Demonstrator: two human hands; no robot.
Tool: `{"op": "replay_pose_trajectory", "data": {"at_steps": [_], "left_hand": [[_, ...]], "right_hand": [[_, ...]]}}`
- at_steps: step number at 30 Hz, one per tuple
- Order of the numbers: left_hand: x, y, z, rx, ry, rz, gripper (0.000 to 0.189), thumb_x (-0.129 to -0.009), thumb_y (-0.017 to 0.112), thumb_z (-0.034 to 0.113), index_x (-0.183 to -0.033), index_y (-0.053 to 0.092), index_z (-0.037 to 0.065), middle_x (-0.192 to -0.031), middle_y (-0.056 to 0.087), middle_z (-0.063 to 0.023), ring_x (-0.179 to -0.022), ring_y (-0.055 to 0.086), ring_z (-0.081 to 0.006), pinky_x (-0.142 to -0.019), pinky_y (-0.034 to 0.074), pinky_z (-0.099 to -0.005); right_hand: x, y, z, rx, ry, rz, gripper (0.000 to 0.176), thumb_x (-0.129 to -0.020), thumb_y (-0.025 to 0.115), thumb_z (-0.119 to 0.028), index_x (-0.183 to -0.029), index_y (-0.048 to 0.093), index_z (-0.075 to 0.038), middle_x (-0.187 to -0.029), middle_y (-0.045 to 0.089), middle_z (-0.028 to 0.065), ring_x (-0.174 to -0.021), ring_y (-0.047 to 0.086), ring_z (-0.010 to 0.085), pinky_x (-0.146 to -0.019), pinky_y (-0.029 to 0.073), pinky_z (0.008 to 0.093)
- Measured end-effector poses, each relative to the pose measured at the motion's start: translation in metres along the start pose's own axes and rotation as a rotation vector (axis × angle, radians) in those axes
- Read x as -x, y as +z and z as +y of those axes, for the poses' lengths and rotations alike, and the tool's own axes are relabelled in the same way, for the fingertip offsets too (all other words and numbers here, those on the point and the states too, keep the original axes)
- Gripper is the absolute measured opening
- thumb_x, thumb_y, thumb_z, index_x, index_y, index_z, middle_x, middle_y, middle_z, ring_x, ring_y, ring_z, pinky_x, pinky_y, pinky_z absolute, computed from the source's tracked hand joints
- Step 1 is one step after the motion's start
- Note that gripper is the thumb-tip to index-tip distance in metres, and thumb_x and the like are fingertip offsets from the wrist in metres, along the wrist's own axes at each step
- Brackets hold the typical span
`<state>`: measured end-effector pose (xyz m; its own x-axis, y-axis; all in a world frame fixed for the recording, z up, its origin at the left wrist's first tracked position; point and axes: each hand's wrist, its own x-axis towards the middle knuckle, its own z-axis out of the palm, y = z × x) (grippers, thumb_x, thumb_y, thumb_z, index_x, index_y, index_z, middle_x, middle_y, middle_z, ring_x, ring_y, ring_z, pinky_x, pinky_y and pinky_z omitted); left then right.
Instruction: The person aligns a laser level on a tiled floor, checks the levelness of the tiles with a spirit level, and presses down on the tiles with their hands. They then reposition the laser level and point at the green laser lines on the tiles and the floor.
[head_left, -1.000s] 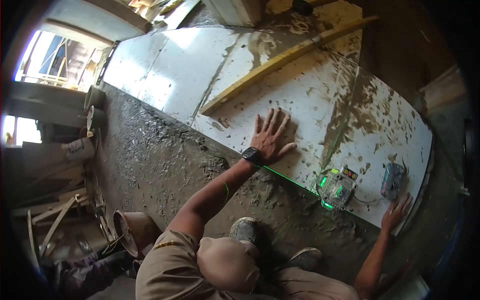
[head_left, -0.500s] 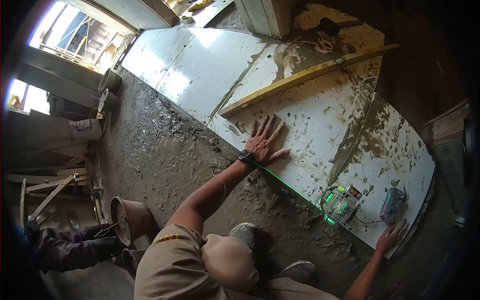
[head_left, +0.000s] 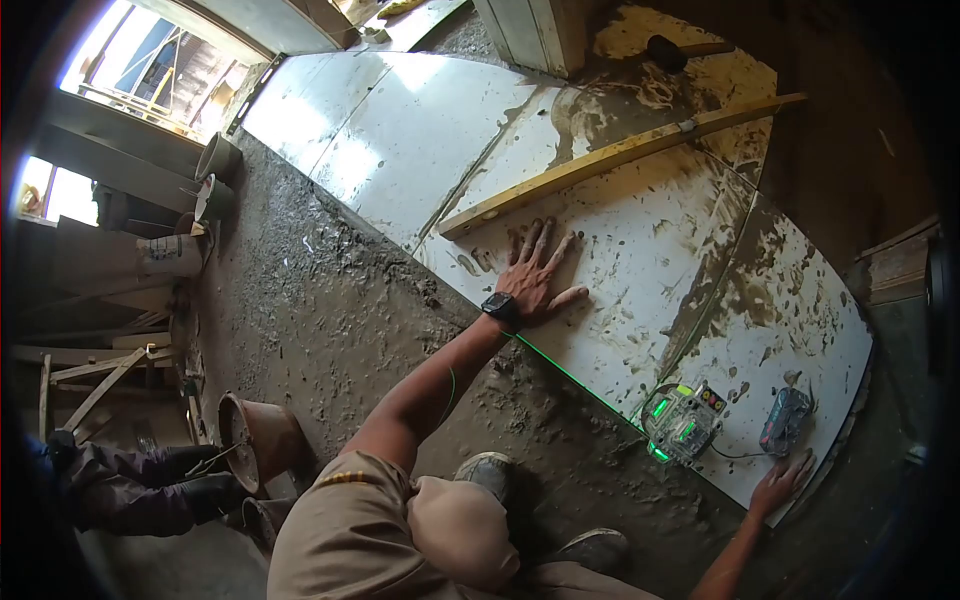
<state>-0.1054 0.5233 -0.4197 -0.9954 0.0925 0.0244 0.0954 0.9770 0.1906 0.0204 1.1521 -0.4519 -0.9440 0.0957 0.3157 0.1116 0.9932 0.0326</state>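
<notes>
My left hand (head_left: 537, 280), a dark watch at its wrist, lies flat with fingers spread on a large white tile (head_left: 620, 290) smeared with mud. Just beyond its fingertips a yellow straightedge bar (head_left: 620, 155) rests across the tiles. My right hand (head_left: 782, 484) is laid palm down near the tile corner at the lower right, holding nothing. Above it sits a dark blue-grey box (head_left: 786, 420) with a cable. Between my hands, at the tile edge, stands a laser level (head_left: 683, 422) with green lights. A green line runs along the tile edge.
Wet grey mortar (head_left: 350, 300) borders the tiles. A mallet (head_left: 668, 53) lies at the top right. Buckets (head_left: 262, 440) stand at lower left, beside another person's legs (head_left: 150, 490). More buckets (head_left: 218, 160) and wood pieces (head_left: 100, 385) are at the left. A post (head_left: 535, 35) rises behind.
The view has shifted slightly. Both hands remain flat on the tiles, and no object has plainly been moved.
</notes>
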Motion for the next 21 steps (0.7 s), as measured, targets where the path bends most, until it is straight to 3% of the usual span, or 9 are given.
{"op": "replay_pose_trajectory", "data": {"at_steps": [3,6,7,9,11,13,15,18,21], "left_hand": [[0.002,-0.006,0.001,-0.012,0.01,0.036,0.092,-0.091,0.045,0.072,-0.158,0.025,0.013,-0.162,0.017,-0.0256,-0.152,0.013,-0.041,-0.122,0.005,-0.0568],[0.036,-0.02,0.023,0.073,0.052,0.052,0.088,-0.093,0.047,0.067,-0.157,0.027,0.01,-0.162,0.021,-0.0228,-0.152,0.014,-0.0404,-0.122,0.008,-0.0559],[0.052,-0.025,0.034,0.178,0.098,0.063,0.085,-0.092,0.056,0.06,-0.155,0.03,0.009,-0.16,0.026,-0.0208,-0.15,0.019,-0.0397,-0.121,0.017,-0.0547],[0.09,-0.036,0.063,0.38,0.188,0.086,0.074,-0.087,0.07,0.041,-0.148,0.043,0.011,-0.144,0.048,-0.018,-0.134,0.044,-0.0368,-0.108,0.039,-0.0504],[0.127,-0.034,0.088,0.472,0.278,-0.016,0.064,-0.088,0.071,0.035,-0.143,0.049,0.013,-0.114,0.061,-0.0132,-0.104,0.061,-0.0324,-0.087,0.051,-0.045],[0.162,-0.023,0.109,0.759,0.215,-0.312,0.069,-0.091,0.067,0.035,-0.151,0.038,0.018,-0.108,0.063,-0.0115,-0.088,0.066,-0.035,-0.073,0.055,-0.0454],[0.184,-0.017,0.123,0.758,0.165,-0.569,0.075,-0.09,0.068,0.034,-0.153,0.032,0.016,-0.101,0.067,-0.012,-0.084,0.067,-0.0361,-0.072,0.055,-0.0475],[0.189,-0.012,0.135,0.776,0.196,-0.768,0.08,-0.087,0.069,0.031,-0.153,0.027,0.014,-0.098,0.071,-0.0127,-0.078,0.068,-0.0386,-0.069,0.054,-0.0503],[0.19,0.006,0.139,0.695,0.249,-0.724,0.084,-0.089,0.066,0.037,-0.156,0.021,0.012,-0.095,0.072,-0.0163,-0.075,0.067,-0.0419,-0.069,0.055,-0.0513]], "right_hand": [[0.0,0.01,0.002,0.007,0.008,0.026,0.066,-0.098,0.049,-0.032,-0.156,0.03,-0.007,-0.16,0.028,0.0216,-0.144,0.032,0.041,-0.115,0.028,0.0501],[0.004,0.025,0.022,-0.179,0.06,0.085,0.054,-0.106,0.044,-0.031,-0.146,0.041,0.005,-0.151,0.037,0.0298,-0.138,0.041,0.043,-0.111,0.036,0.0469],[0.009,0.024,0.023,-0.182,0.058,0.084,0.054,-0.106,0.044,-0.031,-0.146,0.041,0.005,-0.151,0.037,0.0298,-0.138,0.041,0.043,-0.111,0.036,0.0469],[0.016,-0.009,0.001,-0.455,0.406,0.119,0.047,-0.106,0.048,-0.024,-0.141,0.046,0.008,-0.146,0.044,0.0298,-0.133,0.048,0.0427,-0.107,0.041,0.0447],[0.014,-0.061,-0.055,-0.395,0.353,0.197,0.046,-0.105,0.05,-0.024,-0.136,0.05,0.009,-0.135,0.054,0.0285,-0.125,0.053,0.0419,-0.103,0.044,0.0441],[0.016,-0.095,-0.101,-0.457,0.147,0.291,0.041,-0.104,0.053,-0.022,-0.13,0.054,0.01,-0.127,0.058,0.027,-0.121,0.054,0.0399,-0.102,0.043,0.046],[0.02,-0.111,-0.146,-0.512,-0.098,0.201,0.035,-0.102,0.054,-0.017,-0.124,0.057,0.01,-0.115,0.06,0.0265,-0.107,0.057,0.0424,-0.094,0.045,0.0493],[0.044,-0.113,-0.192,-0.727,-0.098,-0.038,0.027,-0.092,0.064,-0.014,-0.112,0.064,0.005,-0.105,0.061,0.0227,-0.096,0.058,0.0415,-0.087,0.046,0.0502],[0.052,-0.107,-0.213,-0.728,-0.222,-0.111,0.03,-0.084,0.074,-0.019,-0.107,0.066,-0.001,-0.103,0.061,0.0165,-0.091,0.058,0.0368,-0.081,0.046,0.0465]]}}
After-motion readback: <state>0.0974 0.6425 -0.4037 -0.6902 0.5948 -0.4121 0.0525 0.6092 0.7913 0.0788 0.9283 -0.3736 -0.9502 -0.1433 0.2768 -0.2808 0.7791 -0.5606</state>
